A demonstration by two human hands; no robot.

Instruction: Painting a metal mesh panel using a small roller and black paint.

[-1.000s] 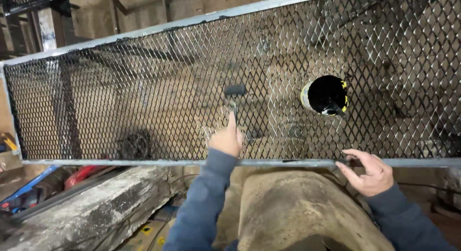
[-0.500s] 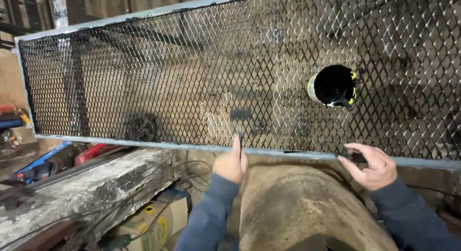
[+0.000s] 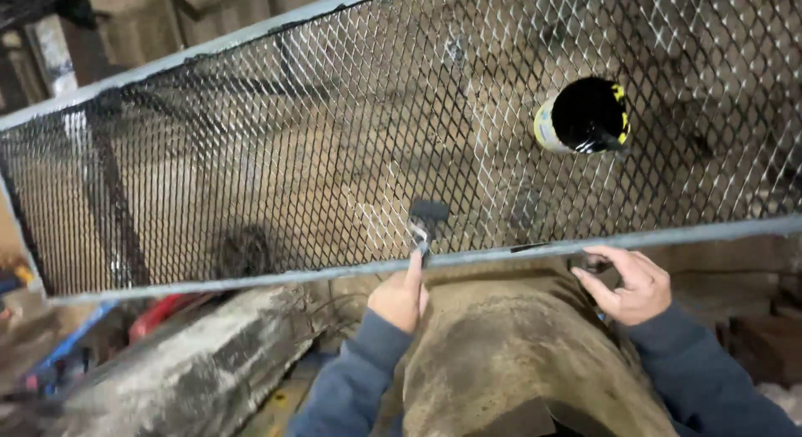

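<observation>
Holding a small paintbrush [image 3: 426,224] against a framed panel of expanded metal mesh [image 3: 334,153], the left hand [image 3: 401,295] is closed around the brush handle, with the forefinger laid up along it; the dark brush head rests on the mesh just above the panel's lower frame rail [image 3: 251,274]. The right hand [image 3: 631,282] sits at the same rail, farther toward the panel's right end, its fingers curled narrowly around a small dark item that cannot be identified. A dark-filled paint can [image 3: 585,115] with a yellow label is visible through the mesh, above and to the right of the brush head. The panel lies tilted across the view, its upper rail higher at the right, and it passes over the person's lap [image 3: 518,362], which is covered in stained cloth. Below the panel's left end lie a pale, dusty beam [image 3: 192,362] and red and blue items too blurred to name. As a judgement, the panel looks stiff and fairly heavy, with open mesh that offers rough, sharp edges; the smooth frame rail appears the safer place to grip. The brush looks light and is best held along its handle, clear of the wet bristles.
</observation>
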